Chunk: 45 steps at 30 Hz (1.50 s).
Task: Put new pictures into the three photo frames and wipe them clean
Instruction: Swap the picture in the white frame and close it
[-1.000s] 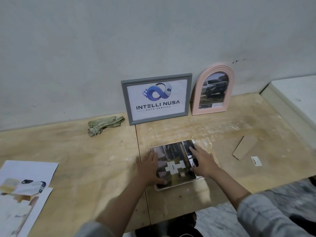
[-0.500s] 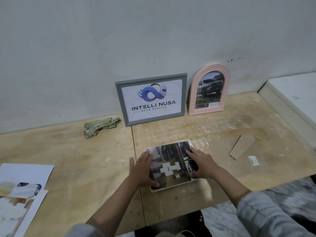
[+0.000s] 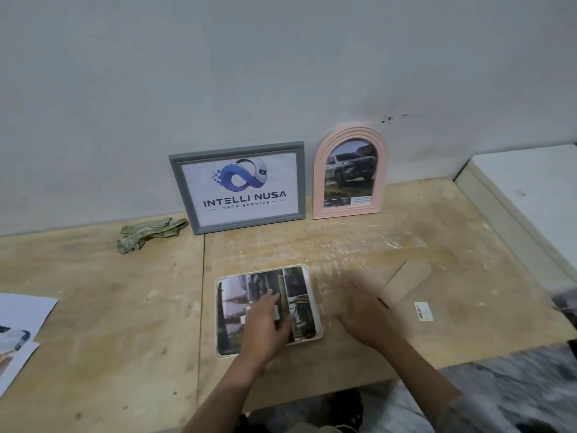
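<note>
The left hand [image 3: 265, 323] lay flat, fingers straight and spread, pressing on the dark photo print [image 3: 296, 295] that sat in the white rounded frame [image 3: 313, 295]. That frame lay flat on the plywood table [image 3: 103, 307], near its front edge and just right of the seam between the boards. The right hand [image 3: 363, 314] was beside the frame's right edge, fingers extended and holding nothing; it was blurred, so whether it touched the table could not be told. Just beyond its fingertips lay a brown cardboard backing piece [image 3: 406, 281], and to the right of that a small white label [image 3: 423, 311].

Against the wall [image 3: 249, 73] at the back stood two other frames, leaning upright and side by side: a grey rectangular frame [image 3: 187, 195] showing an "INTELLI NUSA DATA SERVICE" logo, and to its right a pink arched frame [image 3: 321, 170] with a picture of a car. A crumpled green cloth [image 3: 150, 234] lay on the table just left of the grey frame. Loose printed sheets [image 3: 22, 323] lay at the table's left edge, well apart from the hands.
</note>
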Tool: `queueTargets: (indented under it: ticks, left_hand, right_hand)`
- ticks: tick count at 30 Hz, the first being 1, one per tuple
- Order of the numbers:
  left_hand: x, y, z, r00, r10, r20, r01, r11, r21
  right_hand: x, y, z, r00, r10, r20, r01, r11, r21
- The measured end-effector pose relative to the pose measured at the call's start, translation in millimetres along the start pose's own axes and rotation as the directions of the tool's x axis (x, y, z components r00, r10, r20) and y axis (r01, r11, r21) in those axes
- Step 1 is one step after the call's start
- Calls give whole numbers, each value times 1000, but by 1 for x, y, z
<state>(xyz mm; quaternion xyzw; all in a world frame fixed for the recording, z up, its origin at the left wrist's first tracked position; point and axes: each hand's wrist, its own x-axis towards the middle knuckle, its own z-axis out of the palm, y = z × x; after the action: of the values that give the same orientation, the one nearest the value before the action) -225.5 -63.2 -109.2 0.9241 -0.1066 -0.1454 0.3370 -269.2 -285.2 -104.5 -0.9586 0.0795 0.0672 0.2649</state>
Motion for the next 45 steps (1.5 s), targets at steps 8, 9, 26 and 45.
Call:
queueTargets:
  ticks: [8, 9, 26, 45]
  left_hand:
    - [-2, 86, 78, 995, -44, 91, 50, 996, -68]
    - [-1, 94, 84, 991, -68, 117, 78, 994, -82]
    - [22, 147, 122, 901, -409, 141, 431, 875, -218]
    - [9, 90, 45, 828, -558, -49, 512, 790, -336]
  right_hand:
    - [-30, 100, -36, 938, 312, -151, -289, 945, 154]
    - [-34, 110, -41, 927, 342, -154, -317, 934, 165]
    - [-24, 141, -66, 775, 631, -38, -547, 700, 458]
    - [-10, 43, -46, 901, 430, 58, -401, 774, 489]
